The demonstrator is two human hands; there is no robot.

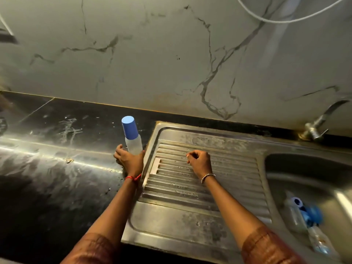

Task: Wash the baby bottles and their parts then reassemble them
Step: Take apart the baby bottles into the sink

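A clear baby bottle (133,139) with a blue cap stands upright on the dark counter, just left of the drainboard. My left hand (129,159) wraps around its base. Over the ribbed steel drainboard (238,168) hovers my right hand (200,161), fingers curled in with nothing visible in them. Inside the sink basin (285,168) at the lower right lie another clear bottle (296,216) and blue bottle parts (310,214).
The wet black counter (57,168) stretches to the left. A steel tap (320,122) sticks out of the marble wall at the right, above the basin. A white cable (285,20) hangs across the top right.
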